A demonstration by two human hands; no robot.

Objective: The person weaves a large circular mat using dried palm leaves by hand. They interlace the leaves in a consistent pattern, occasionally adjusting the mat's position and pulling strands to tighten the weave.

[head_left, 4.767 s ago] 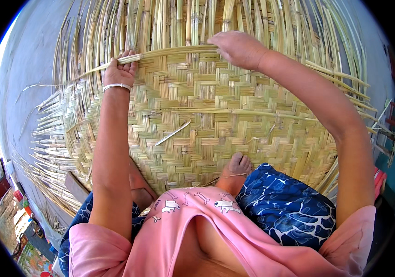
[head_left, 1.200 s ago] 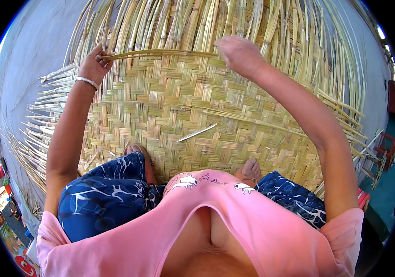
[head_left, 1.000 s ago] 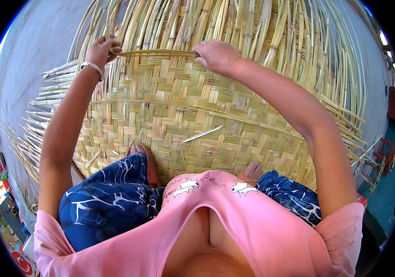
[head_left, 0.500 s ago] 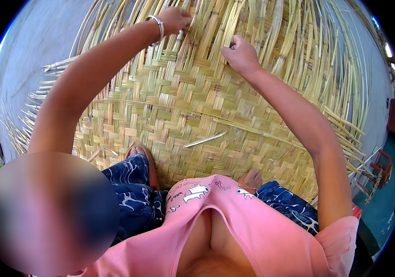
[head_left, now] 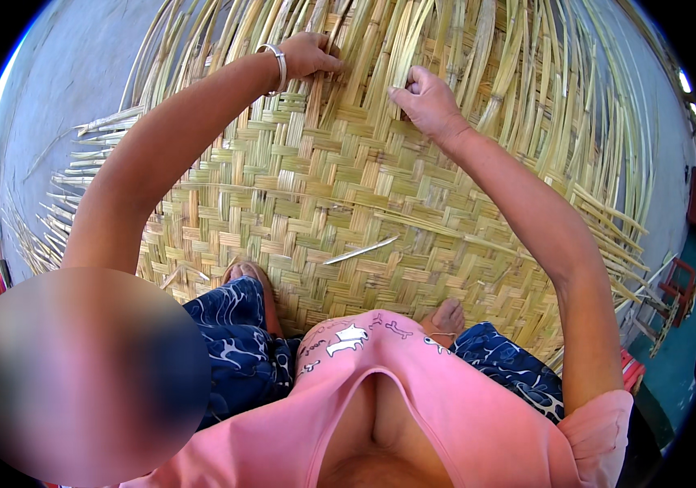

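Head view: the mat (head_left: 283,167) lies over the grey floor (head_left: 55,114), its middle tightly woven and its far side a fan of loose strips (head_left: 519,89); more strip ends stick out past its left and right edges. The left hand (head_left: 307,57) is over the mat's far side, among the loose strips left of centre, its fingers bent and the gap to the thumb narrow; whether it pinches a strip I cannot tell. The right hand (head_left: 428,103) is near it, at the mat's far side where the weave meets the loose strips, fingers curled in and thumb close to the forefinger; whether a strip is caught there is hidden. About a second ago the left hand was out toward the mat's far left, with a strip drawn taut between the two hands; now it has come in close to the right one, and that taut span is gone. A pale sliver (head_left: 360,250) rests on the mat's near half, and a long strip (head_left: 445,226) runs across the mat just beyond it. The feet (head_left: 445,315) are at the mat's near side.
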